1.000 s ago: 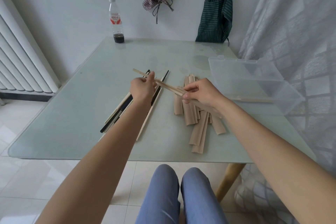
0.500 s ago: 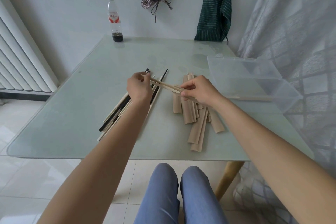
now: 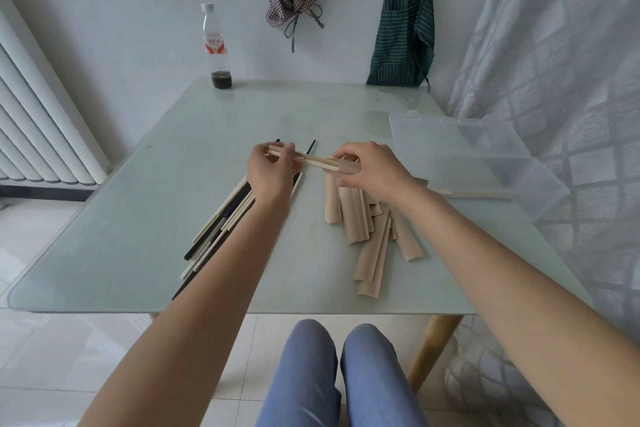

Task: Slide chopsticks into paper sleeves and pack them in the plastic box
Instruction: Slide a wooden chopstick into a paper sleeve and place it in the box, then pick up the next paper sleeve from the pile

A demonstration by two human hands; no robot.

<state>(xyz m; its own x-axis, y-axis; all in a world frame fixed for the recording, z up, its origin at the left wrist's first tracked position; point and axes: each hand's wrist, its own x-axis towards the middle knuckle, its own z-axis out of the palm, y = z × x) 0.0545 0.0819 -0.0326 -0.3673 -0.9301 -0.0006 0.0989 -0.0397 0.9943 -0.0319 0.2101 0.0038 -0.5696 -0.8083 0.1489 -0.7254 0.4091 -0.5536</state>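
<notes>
Left hand (image 3: pixel 268 170) pinches the far end of a pale wooden chopstick pair (image 3: pixel 304 159); right hand (image 3: pixel 370 168) grips a tan paper sleeve (image 3: pixel 343 166) round its other end, above the glass table (image 3: pixel 138 218); clear plastic box (image 3: pixel 460 149) lies open right of both hands

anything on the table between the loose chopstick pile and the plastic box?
Head view: yes. The heap of brown paper sleeves lies between the loose chopsticks and the plastic box, with the right hand above it holding one sleeve.
</notes>
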